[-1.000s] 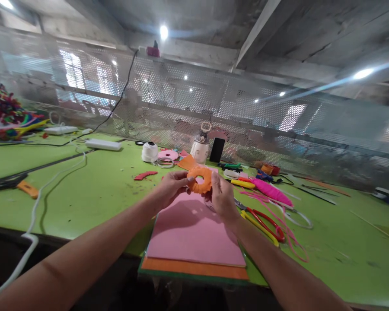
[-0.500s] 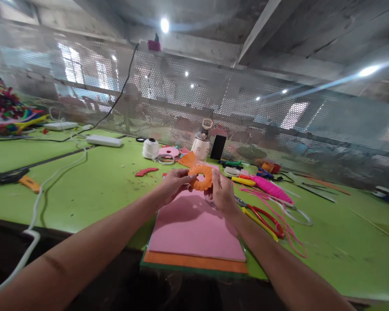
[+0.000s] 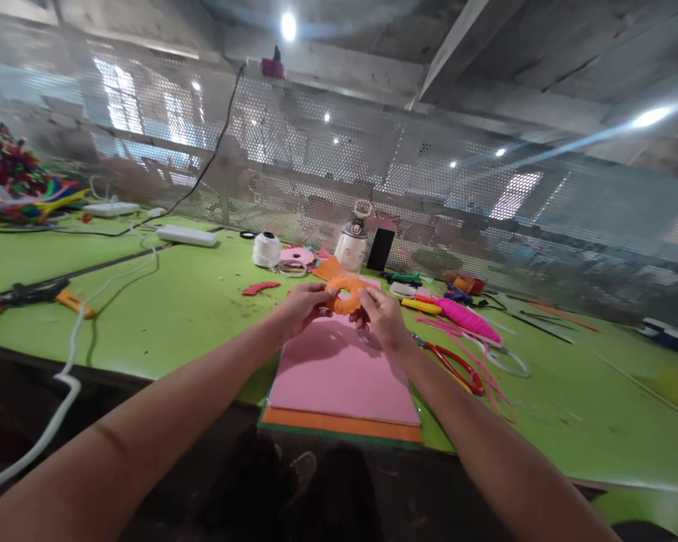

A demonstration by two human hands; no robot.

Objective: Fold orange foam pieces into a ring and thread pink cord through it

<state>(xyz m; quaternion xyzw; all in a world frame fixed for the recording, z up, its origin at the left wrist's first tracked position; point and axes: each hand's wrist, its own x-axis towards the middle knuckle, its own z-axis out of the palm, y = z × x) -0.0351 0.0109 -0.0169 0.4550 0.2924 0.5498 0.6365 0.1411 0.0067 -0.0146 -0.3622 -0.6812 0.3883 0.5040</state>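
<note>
Orange ring (image 3: 344,306), raised between both hands above the far part of a pink sheet (image 3: 342,369). Nearest the viewer, this sheet lies over an orange sheet (image 3: 344,427) at the front edge of the green surface (image 3: 192,324). Farther in, the left hand (image 3: 305,307) pinches the ring's left side between thumb and fingers; the right hand (image 3: 387,320) pinches its right side, so the grip is firm on the piece from both ends. State of progress: a central hole is present and the rim looks gathered into a wavy outline, so shaping is judged well advanced. Whether the band is fully fastened cannot be told, since fingers cover both sides. Red-handled scissors (image 3: 457,365) lie to the right, in neither hand. To the left, a red strip (image 3: 261,287) lies apart, joined to nothing. Just behind the ring, an orange flap (image 3: 328,269) shows; its attachment is unclear. Farthest back, white thread (image 3: 267,250), a pink disc (image 3: 297,256), a pale bottle (image 3: 350,252) and a dark phone (image 3: 380,250) stand or lie before a perforated screen (image 3: 294,150).
</note>
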